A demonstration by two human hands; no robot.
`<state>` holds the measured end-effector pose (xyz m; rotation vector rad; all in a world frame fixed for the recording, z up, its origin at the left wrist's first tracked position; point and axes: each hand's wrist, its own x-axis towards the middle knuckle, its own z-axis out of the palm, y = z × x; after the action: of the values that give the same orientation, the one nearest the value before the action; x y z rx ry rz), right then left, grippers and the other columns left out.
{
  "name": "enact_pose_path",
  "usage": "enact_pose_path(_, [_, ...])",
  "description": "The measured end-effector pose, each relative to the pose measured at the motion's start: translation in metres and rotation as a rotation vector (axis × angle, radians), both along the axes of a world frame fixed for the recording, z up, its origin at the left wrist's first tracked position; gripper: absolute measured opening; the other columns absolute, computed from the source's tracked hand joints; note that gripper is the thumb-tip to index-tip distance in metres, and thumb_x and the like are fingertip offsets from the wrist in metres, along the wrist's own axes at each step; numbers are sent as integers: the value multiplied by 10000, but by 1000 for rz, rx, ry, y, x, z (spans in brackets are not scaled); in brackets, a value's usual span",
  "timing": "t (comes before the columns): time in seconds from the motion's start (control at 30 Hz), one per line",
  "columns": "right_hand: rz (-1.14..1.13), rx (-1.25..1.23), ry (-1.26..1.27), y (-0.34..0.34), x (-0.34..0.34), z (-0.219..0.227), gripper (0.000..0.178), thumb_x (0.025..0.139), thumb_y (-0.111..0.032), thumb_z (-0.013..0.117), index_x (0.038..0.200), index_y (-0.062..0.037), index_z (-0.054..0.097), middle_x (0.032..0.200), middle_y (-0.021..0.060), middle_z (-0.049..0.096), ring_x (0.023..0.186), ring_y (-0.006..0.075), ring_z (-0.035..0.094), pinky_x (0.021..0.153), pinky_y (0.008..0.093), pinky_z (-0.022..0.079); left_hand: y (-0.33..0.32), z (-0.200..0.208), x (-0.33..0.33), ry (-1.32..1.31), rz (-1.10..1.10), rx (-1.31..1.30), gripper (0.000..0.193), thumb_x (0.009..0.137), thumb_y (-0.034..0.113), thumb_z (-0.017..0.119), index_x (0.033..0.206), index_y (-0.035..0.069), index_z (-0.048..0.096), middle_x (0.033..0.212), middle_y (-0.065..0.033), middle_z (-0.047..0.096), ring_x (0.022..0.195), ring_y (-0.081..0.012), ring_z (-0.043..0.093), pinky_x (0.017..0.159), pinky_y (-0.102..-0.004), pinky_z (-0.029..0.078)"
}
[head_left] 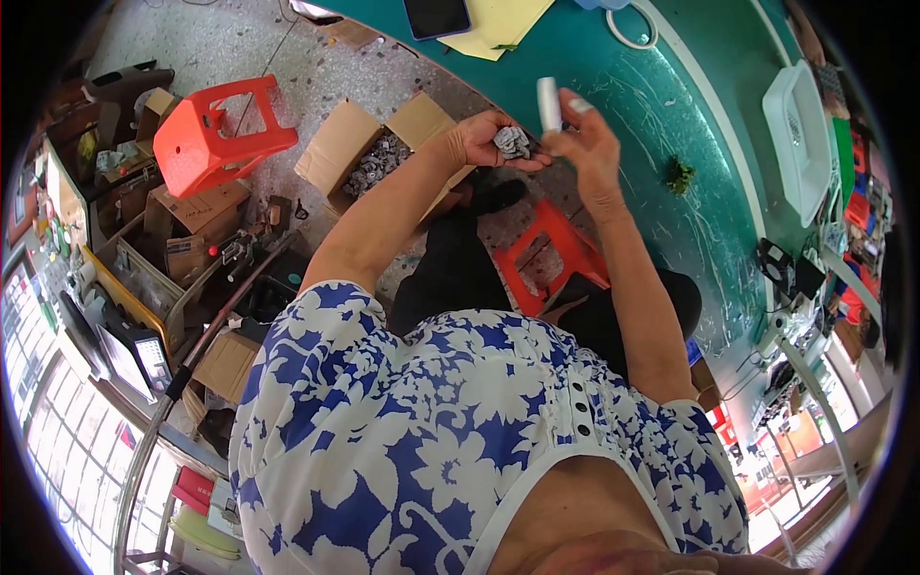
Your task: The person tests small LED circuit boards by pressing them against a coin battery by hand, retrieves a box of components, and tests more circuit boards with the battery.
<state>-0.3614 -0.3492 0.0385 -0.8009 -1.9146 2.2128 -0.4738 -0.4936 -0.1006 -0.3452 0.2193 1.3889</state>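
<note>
Cradling a crinkled grey clump (pixel 513 143) are left fingers (pixel 528 165).

Red plastic stools (pixel 182 153) on a speckled grey floor (pixel 326 77), a green surface (pixel 709 230) at right, and bright daylight through a gridded window (pixel 67 422), lower left

"How's the bare left hand (pixel 487 142) held?"
"Palm up, loosely cupped, fingers (pixel 530 166) stretching rightward."
"And the bare right hand (pixel 592 153)?"
"Raised close beside it, slightly blurred. The bare left forearm (pixel 402 196) and bare right forearm (pixel 637 273) both slant inward."
</note>
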Motion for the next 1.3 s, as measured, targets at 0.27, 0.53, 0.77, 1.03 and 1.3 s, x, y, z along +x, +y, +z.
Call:
enact_pose_path(0.27, [-12, 1050, 47, 21, -30, -13, 760, 727, -266, 899, 1362, -28, 557, 1324, 159, 573, 1192, 327, 567, 969, 455, 495, -47, -20, -1, -2, 110, -45, 358, 963, 260, 633, 1084, -76, 656, 1057, -205, 704, 977, -323, 700, 820, -445, 617])
enact_pose_path(0.53, [-16, 1494, -14, 17, -73, -16, 782, 774, -515, 800, 1355, -58, 544, 1374, 154, 545, 1243, 386, 502, 1004, 516, 371, -170, 112, -133, 378, 825, -136, 325, 931, 207, 574, 1071, -86, 570, 1001, -184, 619, 811, -231, 620, 683, -307, 579])
enact_pose_path(0.77, [16, 1477, -18, 11, -84, -13, 780, 764, -459, 820, 1353, -29, 542, 1375, 166, 535, 1243, 394, 496, 1021, 514, 355, -183, 128, -382, 1087, 1099, -709, 284, 900, 220, 665, 895, -63, 664, 815, -120, 632, 765, -191, 605, 568, -301, 509])
enact_pose_path(1.03, [42, 1462, -30, 0, -98, -20, 759, 756, -452, 827, 1313, -11, 559, 1374, 176, 532, 1239, 398, 498, 1026, 505, 355, -127, 61, -499, 2815, 680, -1229, 254, 833, 281, 755, 1009, 101, 716, 1038, -115, 655, 982, -339, 632, 805, -454, 513])
enact_pose_path(1.3, [34, 1499, -77, 19, -87, -12, 799, 748, -457, 830, 1341, -5, 544, 1388, 181, 525, 1238, 403, 497, 1041, 514, 345, -84, 64, -452, 2988, 747, -1446, 491, 818, 444, 748, 1210, 157, 677, 1248, -106, 626, 1189, -321, 551, 979, -459, 434])
